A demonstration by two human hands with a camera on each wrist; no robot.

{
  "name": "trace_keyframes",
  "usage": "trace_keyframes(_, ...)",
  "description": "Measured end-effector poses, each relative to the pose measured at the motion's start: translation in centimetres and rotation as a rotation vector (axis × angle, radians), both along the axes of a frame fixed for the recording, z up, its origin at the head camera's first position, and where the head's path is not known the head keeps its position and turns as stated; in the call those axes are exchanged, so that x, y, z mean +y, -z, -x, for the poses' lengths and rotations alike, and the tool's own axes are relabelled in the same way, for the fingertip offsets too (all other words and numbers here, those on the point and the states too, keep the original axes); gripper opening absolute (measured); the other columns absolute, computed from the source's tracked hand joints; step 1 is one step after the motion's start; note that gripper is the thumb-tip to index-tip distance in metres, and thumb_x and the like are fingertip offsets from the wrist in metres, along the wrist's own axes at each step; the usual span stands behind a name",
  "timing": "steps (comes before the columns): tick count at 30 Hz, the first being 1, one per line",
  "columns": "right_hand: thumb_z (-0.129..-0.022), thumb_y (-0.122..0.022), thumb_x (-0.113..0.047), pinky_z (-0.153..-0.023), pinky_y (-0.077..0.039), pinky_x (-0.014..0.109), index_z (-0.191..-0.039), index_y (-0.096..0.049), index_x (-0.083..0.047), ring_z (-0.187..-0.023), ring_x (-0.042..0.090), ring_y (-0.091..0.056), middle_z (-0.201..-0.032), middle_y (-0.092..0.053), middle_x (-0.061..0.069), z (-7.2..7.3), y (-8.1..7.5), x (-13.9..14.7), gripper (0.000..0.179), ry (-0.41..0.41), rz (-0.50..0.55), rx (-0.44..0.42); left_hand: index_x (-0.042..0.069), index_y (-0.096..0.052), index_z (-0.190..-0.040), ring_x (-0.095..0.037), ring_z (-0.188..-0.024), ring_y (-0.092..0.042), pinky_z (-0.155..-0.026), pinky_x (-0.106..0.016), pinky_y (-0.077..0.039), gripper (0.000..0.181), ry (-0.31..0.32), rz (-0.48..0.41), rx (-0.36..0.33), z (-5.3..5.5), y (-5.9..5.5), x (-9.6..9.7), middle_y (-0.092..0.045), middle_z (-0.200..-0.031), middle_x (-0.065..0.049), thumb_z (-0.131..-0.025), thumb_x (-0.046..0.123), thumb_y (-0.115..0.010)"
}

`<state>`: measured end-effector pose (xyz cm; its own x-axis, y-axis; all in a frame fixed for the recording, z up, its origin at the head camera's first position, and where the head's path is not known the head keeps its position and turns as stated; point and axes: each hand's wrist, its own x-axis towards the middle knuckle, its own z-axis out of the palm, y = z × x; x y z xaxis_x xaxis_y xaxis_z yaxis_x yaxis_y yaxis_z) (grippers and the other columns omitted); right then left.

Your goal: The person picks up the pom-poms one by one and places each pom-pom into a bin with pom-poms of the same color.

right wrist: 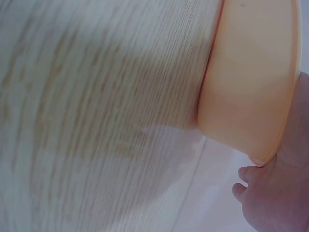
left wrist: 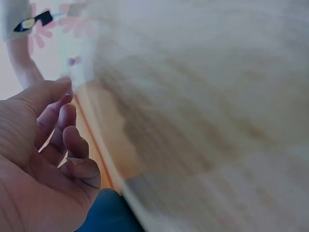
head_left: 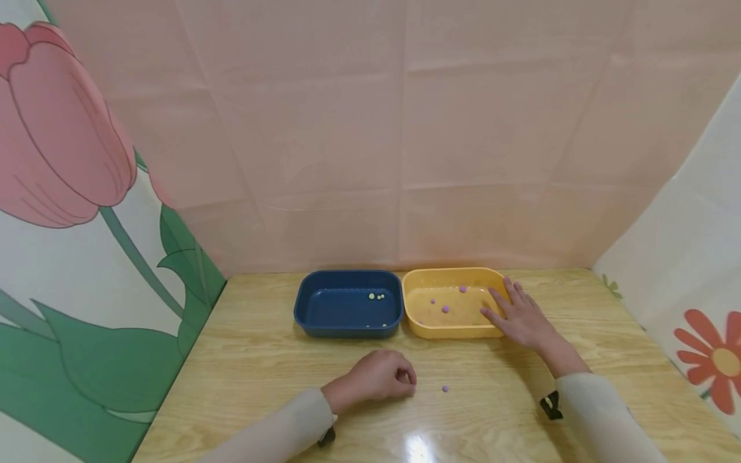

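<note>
My left hand (head_left: 379, 376) is low over the table in front of the blue tray, its fingers loosely curled and the thumb close to the index finger. Just right of its fingertips a small purple bead (head_left: 445, 388) lies on the wood; the left wrist view shows this bead (left wrist: 71, 61) beyond the thumb tip. My right hand (head_left: 523, 319) rests at the right end of the yellow tray (head_left: 454, 332), fingers spread and fairly straight across its rim. Several purple beads (head_left: 445, 309) lie inside that tray. In the right wrist view, two fingertips (right wrist: 246, 174) show outside the tray's end.
The blue tray (head_left: 347, 332) stands left against the yellow one, with several pale green beads (head_left: 372, 296) in it. Both trays sit near the back of the wooden table (head_left: 243, 386), before a pink cloth backdrop (head_left: 347, 161). Flower-printed panels flank the table.
</note>
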<state>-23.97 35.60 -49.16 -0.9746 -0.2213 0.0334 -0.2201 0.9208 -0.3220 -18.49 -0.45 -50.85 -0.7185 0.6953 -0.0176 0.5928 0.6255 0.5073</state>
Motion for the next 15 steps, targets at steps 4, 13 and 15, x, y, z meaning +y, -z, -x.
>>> trace_keyframes(4, -0.105, -0.04, -0.057, -0.115, -0.006, 0.072, -0.158, -0.026, 0.002, -0.148, 0.058, 0.003, -0.163, 0.005, 0.034, -0.1, 0.0, 0.0, 0.081, -0.002, 0.004, 0.003, 0.027, -0.078, -0.089, 0.003, -0.068, -0.049, -0.063, -0.017, -0.042, 0.004, -0.012, -0.014, -0.019, 0.3, -0.6, 0.1, -0.055, -0.073, 0.019, -0.088, 0.03, -0.08)
trace_keyframes(13, -0.105, -0.039, -0.058, -0.115, -0.006, 0.072, -0.158, -0.027, 0.003, -0.148, 0.058, 0.002, -0.163, 0.003, 0.035, -0.1, -0.2, -0.1, 0.081, -0.002, -0.001, 0.005, 0.026, -0.078, -0.088, 0.003, -0.064, -0.049, -0.059, -0.016, -0.042, 0.003, -0.036, -0.06, -0.009, 0.7, -1.5, 0.5, -0.055, -0.068, 0.019, -0.088, 0.027, -0.08)
trace_keyframes(15, -0.105, -0.039, -0.058, -0.115, -0.007, 0.072, -0.158, -0.027, 0.003, -0.148, 0.058, 0.002, -0.163, 0.003, 0.035, -0.2, -0.2, -0.1, 0.081, -0.003, -0.005, 0.007, 0.026, -0.078, -0.089, 0.003, -0.065, -0.049, -0.059, -0.017, -0.041, 0.003, -0.041, -0.058, -0.011, 0.8, -1.7, 0.6, -0.055, -0.068, 0.019, -0.089, 0.028, -0.08)
